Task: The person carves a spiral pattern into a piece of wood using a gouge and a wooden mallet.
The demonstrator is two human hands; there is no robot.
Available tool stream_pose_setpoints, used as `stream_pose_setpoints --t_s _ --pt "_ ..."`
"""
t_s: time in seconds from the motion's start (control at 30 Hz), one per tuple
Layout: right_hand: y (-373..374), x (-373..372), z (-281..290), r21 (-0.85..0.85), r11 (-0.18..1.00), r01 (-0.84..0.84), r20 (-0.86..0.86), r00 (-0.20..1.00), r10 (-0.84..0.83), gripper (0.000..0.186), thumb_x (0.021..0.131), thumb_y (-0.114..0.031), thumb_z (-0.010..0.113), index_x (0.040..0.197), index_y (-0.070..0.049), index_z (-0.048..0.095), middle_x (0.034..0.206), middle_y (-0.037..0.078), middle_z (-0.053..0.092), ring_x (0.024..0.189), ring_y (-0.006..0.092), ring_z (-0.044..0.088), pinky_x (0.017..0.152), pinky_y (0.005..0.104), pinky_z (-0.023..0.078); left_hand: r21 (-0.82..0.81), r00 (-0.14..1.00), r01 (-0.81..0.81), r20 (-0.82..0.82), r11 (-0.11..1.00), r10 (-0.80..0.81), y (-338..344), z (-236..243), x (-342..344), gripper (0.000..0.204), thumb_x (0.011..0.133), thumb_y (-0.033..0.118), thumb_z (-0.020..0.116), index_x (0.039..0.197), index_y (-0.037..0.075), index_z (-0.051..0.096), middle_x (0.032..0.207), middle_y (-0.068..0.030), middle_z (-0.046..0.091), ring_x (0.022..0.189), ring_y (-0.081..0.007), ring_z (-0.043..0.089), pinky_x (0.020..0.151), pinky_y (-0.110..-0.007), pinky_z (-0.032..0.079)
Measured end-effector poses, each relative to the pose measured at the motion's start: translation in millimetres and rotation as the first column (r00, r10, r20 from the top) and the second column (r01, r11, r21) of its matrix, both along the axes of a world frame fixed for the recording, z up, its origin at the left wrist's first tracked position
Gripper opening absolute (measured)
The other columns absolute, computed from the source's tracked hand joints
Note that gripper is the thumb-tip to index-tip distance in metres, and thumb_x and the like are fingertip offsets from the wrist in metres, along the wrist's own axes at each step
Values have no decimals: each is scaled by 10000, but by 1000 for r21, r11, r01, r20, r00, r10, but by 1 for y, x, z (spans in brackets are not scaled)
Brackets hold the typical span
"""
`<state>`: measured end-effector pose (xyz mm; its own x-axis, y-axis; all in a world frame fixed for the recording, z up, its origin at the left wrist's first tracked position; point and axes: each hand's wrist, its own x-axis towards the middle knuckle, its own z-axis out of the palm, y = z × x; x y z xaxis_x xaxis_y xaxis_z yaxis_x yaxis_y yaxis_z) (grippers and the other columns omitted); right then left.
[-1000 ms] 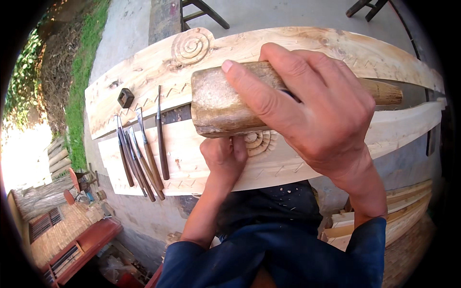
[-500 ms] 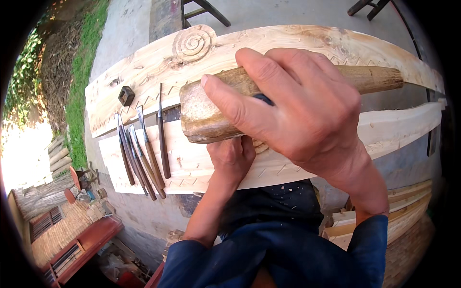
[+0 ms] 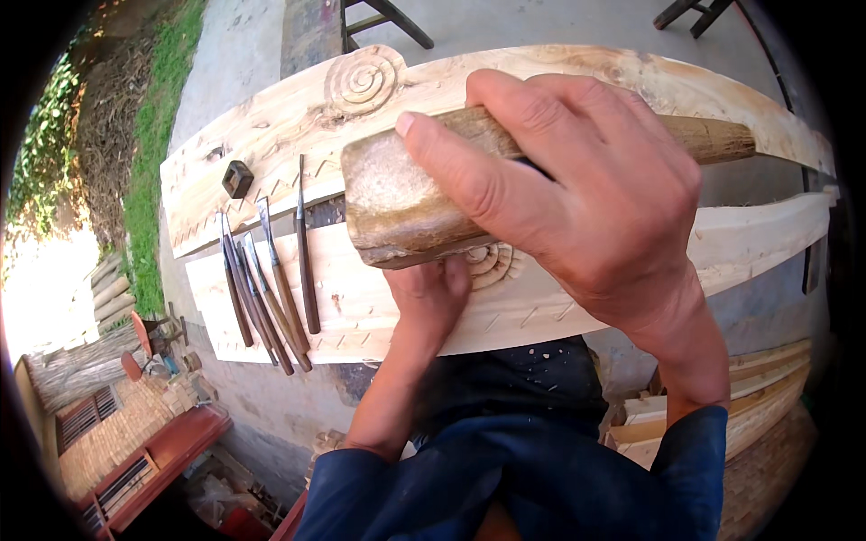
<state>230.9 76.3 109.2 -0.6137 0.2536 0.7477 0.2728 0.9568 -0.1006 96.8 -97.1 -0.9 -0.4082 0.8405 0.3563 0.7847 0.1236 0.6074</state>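
My right hand is wrapped around a wooden mallet, its thumb stretched along the worn, blocky head. The mallet's handle points off to the right. Under the head, my left hand is closed low over the near carved board, beside a partly cut spiral. The mallet hides most of its fingers and whatever they hold. Zigzag cuts run along the board's near edge. Left of that hand, several chisels with dark handles lie across the board.
Behind lies a far board with a finished spiral and a small dark block. Dark stool legs stand on the concrete beyond. Stacked planks are at right, and a reddish-brown frame is at lower left.
My right hand and the mallet have shifted slightly up and to the right. My left hand has moved a little left, so more of the near spiral shows.
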Motion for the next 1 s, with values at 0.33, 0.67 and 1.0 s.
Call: stream_pose_setpoints --t_s 0.33,0.67,1.0 --pt "-5 3 3 -100 995 3 103 995 7 532 673 -100 820 1203 -142 826 1060 97 769 867 262 731 723 352 595 13 997 57 -53 998 -56 9 8 3 106 849 -12 762 904 -66 689 742 -136 702 676 -180 689 630 -334 519" --pt "-1 -1 -8 -82 994 -67 -96 994 59 489 713 -164 810 1202 -169 823 1061 95 771 881 247 743 744 365 603 -63 996 58 -57 996 -62 3 5 7 175 854 -5 766 1016 -55 725 846 -129 760 805 -155 747 732 -347 578" --pt "-2 5 -11 -47 999 -21 47 999 23 557 706 -99 794 1260 -162 793 1087 120 763 905 273 739 764 375 601 -12 994 34 -103 999 -35 1 1 2 420 803 15 753 1221 45 727 1014 -175 774 1024 -356 748 921 -490 563"
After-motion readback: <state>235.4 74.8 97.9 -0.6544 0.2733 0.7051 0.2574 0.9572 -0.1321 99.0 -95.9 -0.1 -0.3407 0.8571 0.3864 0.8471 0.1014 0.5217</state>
